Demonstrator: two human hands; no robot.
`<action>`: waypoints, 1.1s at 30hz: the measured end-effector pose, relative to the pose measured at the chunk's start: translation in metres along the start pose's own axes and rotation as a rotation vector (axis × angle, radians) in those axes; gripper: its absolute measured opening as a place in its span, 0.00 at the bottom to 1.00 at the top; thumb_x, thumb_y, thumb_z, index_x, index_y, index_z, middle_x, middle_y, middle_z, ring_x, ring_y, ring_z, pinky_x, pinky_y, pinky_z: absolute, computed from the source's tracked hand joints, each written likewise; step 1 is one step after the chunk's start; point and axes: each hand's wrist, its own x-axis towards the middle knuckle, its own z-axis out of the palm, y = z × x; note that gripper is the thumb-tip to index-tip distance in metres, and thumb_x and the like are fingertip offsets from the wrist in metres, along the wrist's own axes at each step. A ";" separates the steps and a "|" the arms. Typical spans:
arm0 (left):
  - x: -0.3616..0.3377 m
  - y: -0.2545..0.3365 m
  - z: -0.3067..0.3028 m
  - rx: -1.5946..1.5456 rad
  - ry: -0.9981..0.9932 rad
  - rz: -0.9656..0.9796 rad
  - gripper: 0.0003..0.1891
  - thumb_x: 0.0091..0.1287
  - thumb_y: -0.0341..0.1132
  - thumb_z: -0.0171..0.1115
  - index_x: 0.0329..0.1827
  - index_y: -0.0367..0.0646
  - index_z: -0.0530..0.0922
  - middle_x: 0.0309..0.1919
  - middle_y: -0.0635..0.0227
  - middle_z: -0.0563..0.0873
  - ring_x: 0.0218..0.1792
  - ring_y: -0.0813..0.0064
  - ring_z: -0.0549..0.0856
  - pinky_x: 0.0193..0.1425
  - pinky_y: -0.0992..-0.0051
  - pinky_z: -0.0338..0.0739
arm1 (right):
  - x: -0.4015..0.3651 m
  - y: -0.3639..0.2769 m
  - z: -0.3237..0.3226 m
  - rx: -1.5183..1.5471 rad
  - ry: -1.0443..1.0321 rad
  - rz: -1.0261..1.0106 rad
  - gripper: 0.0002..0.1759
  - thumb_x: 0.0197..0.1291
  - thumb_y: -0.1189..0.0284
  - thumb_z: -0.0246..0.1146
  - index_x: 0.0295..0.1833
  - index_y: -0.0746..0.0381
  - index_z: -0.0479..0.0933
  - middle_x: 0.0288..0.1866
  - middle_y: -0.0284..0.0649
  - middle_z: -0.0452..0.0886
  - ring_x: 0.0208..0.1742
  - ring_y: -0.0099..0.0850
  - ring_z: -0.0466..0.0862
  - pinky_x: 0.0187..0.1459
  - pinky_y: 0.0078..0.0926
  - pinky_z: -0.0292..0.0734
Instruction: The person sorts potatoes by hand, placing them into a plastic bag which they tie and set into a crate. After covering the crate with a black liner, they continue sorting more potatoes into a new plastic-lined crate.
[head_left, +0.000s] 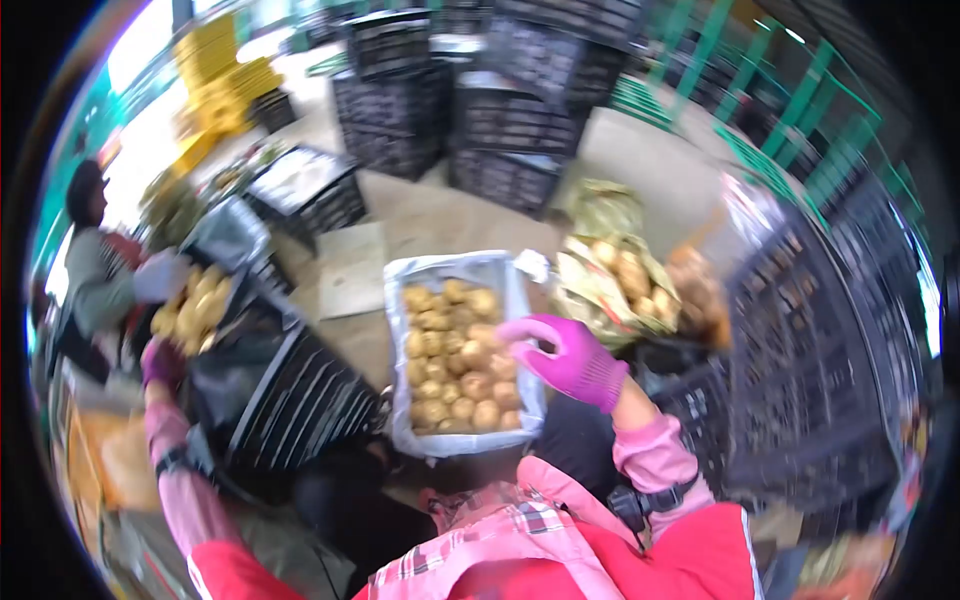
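A lined crate (392, 340) full of round, brownish produce like potatoes (440, 365) stands before me. My right hand, (568, 358) in a pink-purple glove, is over its right side, thumb and fingers curved apart with nothing visible between them. Far to the left, my left hand (163, 362) in the same kind of glove is at the edge of a tilted black crate (305, 390), beside a heap of paler potatoes (195, 308). Its fingers are blurred and partly hidden, so what they hold cannot be made out.
Another person (100, 270) sits at the left by the pale heap. An open sack (620, 285) of potatoes lies right of the lined crate. Large black crates (810, 350) stand at the right, and stacked black crates (515, 110) and yellow crates (215, 85) farther back.
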 end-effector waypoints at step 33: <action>-0.380 -0.005 0.580 0.028 -1.195 0.524 0.31 0.73 0.41 0.61 0.74 0.34 0.63 0.62 0.55 0.79 0.62 0.66 0.79 0.68 0.67 0.73 | -0.263 -0.212 -0.368 -1.678 1.553 -0.015 0.24 0.74 0.54 0.50 0.55 0.61 0.82 0.43 0.46 0.87 0.41 0.45 0.85 0.47 0.37 0.79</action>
